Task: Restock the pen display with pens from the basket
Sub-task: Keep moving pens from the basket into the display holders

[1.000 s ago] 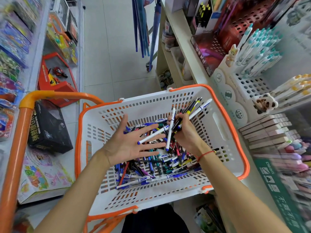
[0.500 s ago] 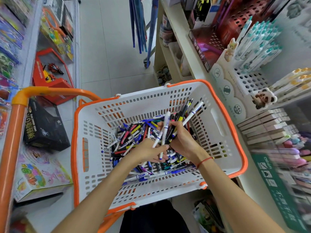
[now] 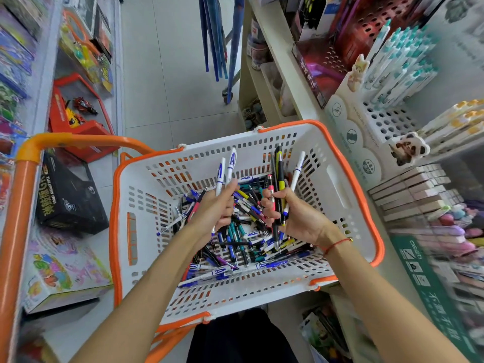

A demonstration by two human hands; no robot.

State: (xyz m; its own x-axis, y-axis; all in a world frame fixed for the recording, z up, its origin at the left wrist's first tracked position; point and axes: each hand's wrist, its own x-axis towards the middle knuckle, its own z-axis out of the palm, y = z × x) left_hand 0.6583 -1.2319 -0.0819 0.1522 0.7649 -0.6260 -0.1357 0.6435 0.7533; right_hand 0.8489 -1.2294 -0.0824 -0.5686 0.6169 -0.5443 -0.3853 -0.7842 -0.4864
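Right now the loose pens (image 3: 243,239) lie heaped in the white basket (image 3: 337,189) with the orange rim, close in front of you. Your left hand (image 3: 213,208) grips two white pens (image 3: 225,169), upright; your right hand (image 3: 296,213) clutches a mixed bunch (image 3: 281,176). To the right, on the shelf, stands the pen display (image 3: 387,121), with green-capped pens (image 3: 403,56) at its far end

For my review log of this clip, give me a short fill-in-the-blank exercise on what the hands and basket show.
1. The left hand grips two white pens with ____ markings.
2. The loose pens lie in a white basket with an ____ rim.
3. A thin ____ string circles the wrist of the right hand.
4. The right hand's grip holds ____ pens.

Missing words: blue; orange; red; several
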